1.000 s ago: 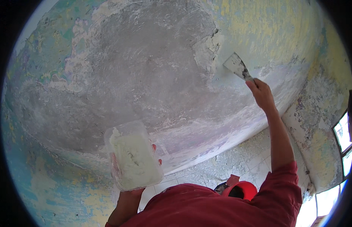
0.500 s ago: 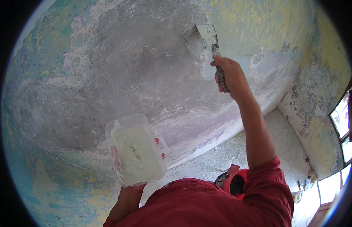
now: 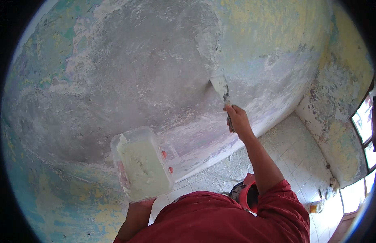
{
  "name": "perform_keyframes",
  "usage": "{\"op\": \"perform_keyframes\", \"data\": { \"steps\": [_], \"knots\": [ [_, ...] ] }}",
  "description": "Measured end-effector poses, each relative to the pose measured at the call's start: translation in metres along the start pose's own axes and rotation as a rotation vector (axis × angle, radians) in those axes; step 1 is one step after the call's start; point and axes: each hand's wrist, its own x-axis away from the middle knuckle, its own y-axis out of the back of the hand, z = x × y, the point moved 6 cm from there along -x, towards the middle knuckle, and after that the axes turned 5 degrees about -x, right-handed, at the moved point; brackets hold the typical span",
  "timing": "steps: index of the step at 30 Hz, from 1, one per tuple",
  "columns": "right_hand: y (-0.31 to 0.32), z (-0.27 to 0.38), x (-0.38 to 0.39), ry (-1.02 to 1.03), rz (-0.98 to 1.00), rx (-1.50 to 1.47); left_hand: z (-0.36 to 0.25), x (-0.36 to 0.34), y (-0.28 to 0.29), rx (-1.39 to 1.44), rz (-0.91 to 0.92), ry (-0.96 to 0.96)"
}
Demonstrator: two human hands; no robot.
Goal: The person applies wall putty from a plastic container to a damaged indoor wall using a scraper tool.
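My right hand [image 3: 238, 119] is closed round the dark, smeared handle of a putty knife [image 3: 220, 86]. The knife's wide blade, coated with pale filler, lies at the wall [image 3: 155, 77], on the edge between a large grey patch and the old paint. My left hand [image 3: 165, 160] holds a clear plastic tub [image 3: 142, 165] from beneath, its fingertips showing along the right side. Whitish putty [image 3: 144, 168] fills much of the tub, with a rough hollow in its middle and some smeared up the far left corner.
Flaking blue, green and yellow paint surrounds the grey patch. Below, a red bucket [image 3: 249, 197] stands on the dusty tiled floor [image 3: 291, 150], right by my body. At the far right are a side wall [image 3: 335, 121], a window [image 3: 364, 121] and a few small items [image 3: 327, 192] on the floor.
My right hand has brought the putty knife down the wall, toward me and slightly left. A thin pale layer shows where the blade was. The tub has shifted only slightly.
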Motion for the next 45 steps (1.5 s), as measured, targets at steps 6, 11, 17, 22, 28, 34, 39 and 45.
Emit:
{"op": "perform_keyframes", "data": {
  "steps": [6,11,17,22,28,34,39,45],
  "knots": [
    [0.03,0.037,0.001,0.205,-0.104,0.123,-0.001,0.001,0.002,-0.066,0.013,-0.027],
    [0.01,0.127,-0.046,0.515,-0.112,0.366,0.003,-0.002,-0.007,-0.142,-0.01,-0.026],
    [0.057,0.057,-0.077,0.521,-0.157,0.519,0.004,-0.008,-0.006,-0.176,0.004,-0.029],
    [0.068,0.025,-0.046,0.388,-0.183,0.424,-0.001,0.002,-0.002,-0.137,-0.047,-0.055],
    [0.002,0.148,-0.012,0.354,-0.009,-0.171,0.001,0.001,-0.007,-0.11,-0.008,-0.046],
    [-0.028,0.13,-0.021,0.196,0.122,-0.222,-0.004,0.006,-0.004,-0.089,0.025,-0.05],
    [-0.021,0.04,0.012,-0.025,0.112,-0.148,-0.006,0.008,0.001,-0.075,0.038,-0.045],
    [-0.007,0.089,0.055,0.202,0.159,-0.013,-0.004,0.007,0.002,-0.092,-0.023,-0.042]
  ]
}}
